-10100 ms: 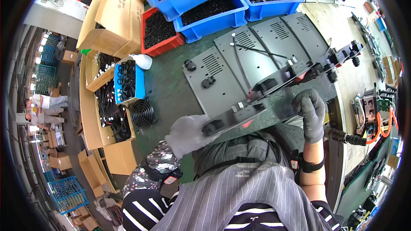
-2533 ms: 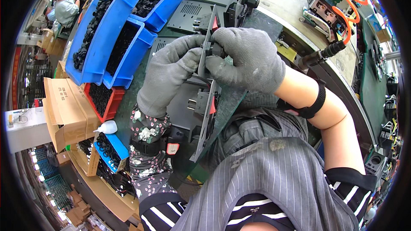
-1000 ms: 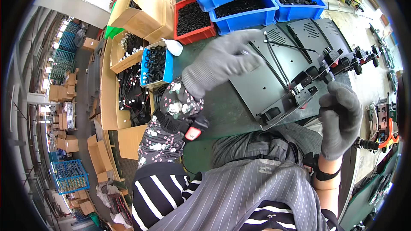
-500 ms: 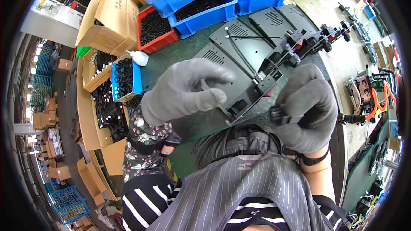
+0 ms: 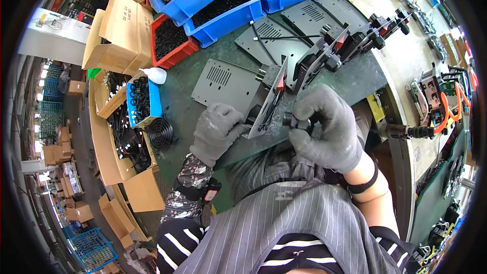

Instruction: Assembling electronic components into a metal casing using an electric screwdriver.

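In a grey glove, my left hand (image 5: 217,133) grips the near edge of a dark grey bent metal panel (image 5: 227,82) lying on the green table. The panel has a row of vent slots, and its raised front plate (image 5: 268,106) bears a red switch (image 5: 280,82). To the right of that plate, my gloved right hand (image 5: 327,131) is closed on a small black round part (image 5: 297,121), pinched between thumb and fingers. It is held apart from the plate; its exact kind is unclear. More slotted panels (image 5: 268,33) with black fittings lie just beyond.
Blue bins (image 5: 223,16) and a red bin (image 5: 175,40) of small black parts stand at the far side. At left are cardboard boxes (image 5: 122,30), a blue box of black rings (image 5: 144,99), a white bottle (image 5: 154,74) and a coiled black cable (image 5: 160,133). The green table (image 5: 180,106) ends near my lap.
The nearest panel has come apart from the others, turned and moved left. My left hand has lowered and taken hold of its edge. My right hand has shifted left, still holding the black part.
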`<state>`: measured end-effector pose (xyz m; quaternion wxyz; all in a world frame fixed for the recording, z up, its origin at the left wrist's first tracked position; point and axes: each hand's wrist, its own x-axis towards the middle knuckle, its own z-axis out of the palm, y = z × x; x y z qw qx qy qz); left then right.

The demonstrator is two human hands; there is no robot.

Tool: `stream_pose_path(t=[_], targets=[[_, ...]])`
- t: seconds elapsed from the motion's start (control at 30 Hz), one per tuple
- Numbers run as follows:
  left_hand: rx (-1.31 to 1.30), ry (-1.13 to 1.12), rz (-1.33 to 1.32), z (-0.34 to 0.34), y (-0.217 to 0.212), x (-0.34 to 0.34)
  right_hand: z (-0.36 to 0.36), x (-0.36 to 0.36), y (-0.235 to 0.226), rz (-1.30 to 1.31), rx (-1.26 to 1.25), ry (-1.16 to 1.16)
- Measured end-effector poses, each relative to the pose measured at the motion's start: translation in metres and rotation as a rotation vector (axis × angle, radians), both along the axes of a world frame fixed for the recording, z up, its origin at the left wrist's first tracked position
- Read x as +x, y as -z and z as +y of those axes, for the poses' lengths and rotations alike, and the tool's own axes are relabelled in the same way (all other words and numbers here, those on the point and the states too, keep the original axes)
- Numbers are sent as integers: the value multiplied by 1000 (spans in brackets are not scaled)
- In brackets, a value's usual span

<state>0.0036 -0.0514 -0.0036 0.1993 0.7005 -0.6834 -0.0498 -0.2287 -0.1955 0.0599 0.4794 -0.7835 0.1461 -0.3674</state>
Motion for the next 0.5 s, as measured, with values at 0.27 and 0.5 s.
stream_pose_path(t=[0.27, 0.5], targets=[[27, -52, 54, 0, 6, -5, 5, 29, -1, -60, -178, 78], [7, -52, 54, 0, 10, -6, 13, 31, 6, -71, -67, 26]])
